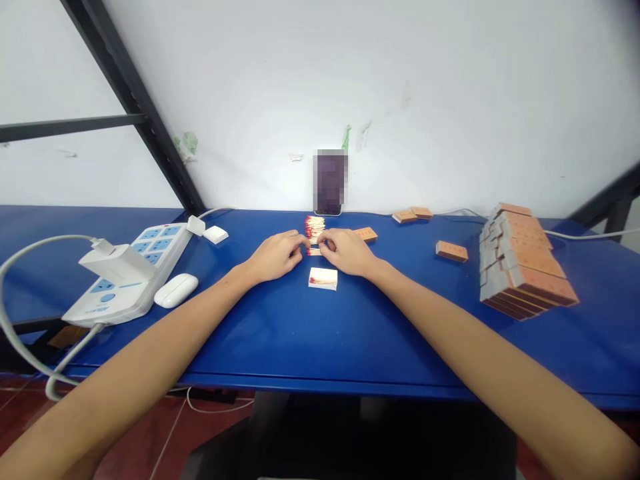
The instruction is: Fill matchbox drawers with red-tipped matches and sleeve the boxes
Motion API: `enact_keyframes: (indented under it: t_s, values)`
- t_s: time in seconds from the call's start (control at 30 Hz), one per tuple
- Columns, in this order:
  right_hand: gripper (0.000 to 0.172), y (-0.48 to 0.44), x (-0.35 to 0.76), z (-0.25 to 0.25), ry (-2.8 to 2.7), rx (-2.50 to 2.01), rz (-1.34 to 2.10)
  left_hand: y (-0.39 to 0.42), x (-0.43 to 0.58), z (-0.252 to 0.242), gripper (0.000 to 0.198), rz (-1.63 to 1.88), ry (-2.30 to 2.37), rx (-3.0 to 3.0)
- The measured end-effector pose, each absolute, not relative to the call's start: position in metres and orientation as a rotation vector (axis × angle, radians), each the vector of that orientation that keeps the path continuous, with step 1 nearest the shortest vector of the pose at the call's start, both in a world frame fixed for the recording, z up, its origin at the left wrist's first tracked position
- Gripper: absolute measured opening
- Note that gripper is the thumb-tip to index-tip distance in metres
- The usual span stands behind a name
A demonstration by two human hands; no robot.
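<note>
Forearms (150, 360) cross the table edge (320, 385); left hand (274, 255) and right hand (349, 252) together pinch matches (314, 230).

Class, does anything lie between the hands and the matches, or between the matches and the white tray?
Nothing visible does. The left hand and right hand both pinch the matches, and the tray lies just nearer, with only bare table between.

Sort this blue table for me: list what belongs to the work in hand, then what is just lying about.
In the work: left hand and right hand, both at the matches; open white tray just before them; loose matchboxes; stack of matchboxes at right.
Lying about: power strip with plugged charger; white earbud case; phone leaning on the wall.
</note>
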State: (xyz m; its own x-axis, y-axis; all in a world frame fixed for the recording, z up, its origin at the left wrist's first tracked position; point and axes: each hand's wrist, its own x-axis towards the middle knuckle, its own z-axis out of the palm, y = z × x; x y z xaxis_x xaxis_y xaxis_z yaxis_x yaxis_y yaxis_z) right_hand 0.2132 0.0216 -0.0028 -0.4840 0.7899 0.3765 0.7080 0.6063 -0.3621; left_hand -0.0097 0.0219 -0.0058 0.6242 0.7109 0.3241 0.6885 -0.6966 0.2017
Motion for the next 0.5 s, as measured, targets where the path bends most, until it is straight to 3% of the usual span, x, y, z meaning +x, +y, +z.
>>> enact_keyframes:
  t_s: [0.5]
  values:
    - [0.030,0.0207,0.2129,-0.0002,-2.380,-1.227,0.166,0.0189,-0.0075,-0.0042,0.038,0.538,1.397,2.765]
